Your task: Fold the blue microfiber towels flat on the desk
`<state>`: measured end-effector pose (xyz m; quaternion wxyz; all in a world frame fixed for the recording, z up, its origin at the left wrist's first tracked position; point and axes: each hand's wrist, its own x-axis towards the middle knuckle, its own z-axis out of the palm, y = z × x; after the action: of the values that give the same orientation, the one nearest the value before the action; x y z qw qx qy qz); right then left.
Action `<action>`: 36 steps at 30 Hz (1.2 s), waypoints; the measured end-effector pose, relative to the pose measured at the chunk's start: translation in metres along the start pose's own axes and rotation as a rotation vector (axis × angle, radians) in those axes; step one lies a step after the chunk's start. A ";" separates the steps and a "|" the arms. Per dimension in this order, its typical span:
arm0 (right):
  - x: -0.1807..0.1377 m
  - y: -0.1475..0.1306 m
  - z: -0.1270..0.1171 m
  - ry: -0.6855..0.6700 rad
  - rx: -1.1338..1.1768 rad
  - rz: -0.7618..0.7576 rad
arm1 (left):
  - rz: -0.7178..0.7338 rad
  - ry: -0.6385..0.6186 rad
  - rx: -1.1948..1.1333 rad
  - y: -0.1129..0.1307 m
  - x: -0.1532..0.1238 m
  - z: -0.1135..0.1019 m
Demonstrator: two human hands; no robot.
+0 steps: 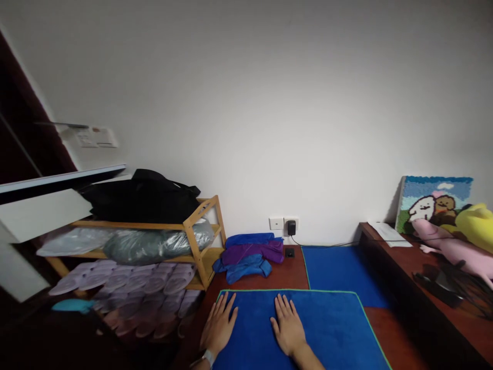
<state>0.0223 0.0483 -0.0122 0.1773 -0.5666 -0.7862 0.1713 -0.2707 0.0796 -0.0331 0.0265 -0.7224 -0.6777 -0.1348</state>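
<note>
Left hand and right hand, fingers slightly apart, are resting on spread blue cloth, lower centre; crumpled cloths, mid-frame, are lying unspread.

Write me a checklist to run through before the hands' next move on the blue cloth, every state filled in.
1. Left hand flat, lying across the left edge of the near blue cloth: ok.
2. Right hand flat on that cloth: ok.
3. Near blue cloth apart from the farther blue cloth: not ok, they meet in view.
4. Crumpled cloths off the near blue cloth: ok.
5. Near blue cloth's closest edge straight: cannot tell, out of frame.
</note>
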 end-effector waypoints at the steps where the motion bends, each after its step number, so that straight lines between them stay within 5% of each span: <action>1: 0.000 0.006 -0.001 -0.003 -0.003 0.010 | 0.004 0.004 0.003 0.000 0.000 0.000; 4: -0.010 0.050 -0.015 0.033 -0.035 0.076 | 0.005 0.004 0.017 -0.002 0.002 0.002; 12: -0.072 0.220 -0.080 0.273 -0.159 0.370 | -0.004 0.005 -0.002 -0.001 0.003 0.003; 16: -0.084 0.253 -0.088 0.328 -0.168 0.422 | 0.001 0.028 -0.012 0.000 0.002 0.004; 20: -0.064 0.200 -0.077 0.330 -0.201 0.372 | -0.005 0.039 -0.019 0.001 0.002 0.006; 25: -0.014 0.049 -0.036 0.144 -0.094 0.101 | 0.001 0.054 -0.013 0.001 0.002 0.008; 28: 0.007 -0.014 -0.001 0.043 -0.020 -0.014 | -0.005 0.047 0.003 0.000 0.002 0.008; 32: 0.012 -0.016 0.018 -0.003 -0.012 -0.022 | -0.010 0.038 0.007 -0.002 0.002 0.011; 36: -0.010 0.055 -0.015 0.066 -0.095 0.117 | -0.003 0.058 0.009 -0.003 0.002 0.013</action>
<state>0.0778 0.0563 -0.0256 0.1657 -0.6249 -0.7526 0.1251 -0.2715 0.0850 -0.0454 0.0493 -0.7169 -0.6785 -0.1528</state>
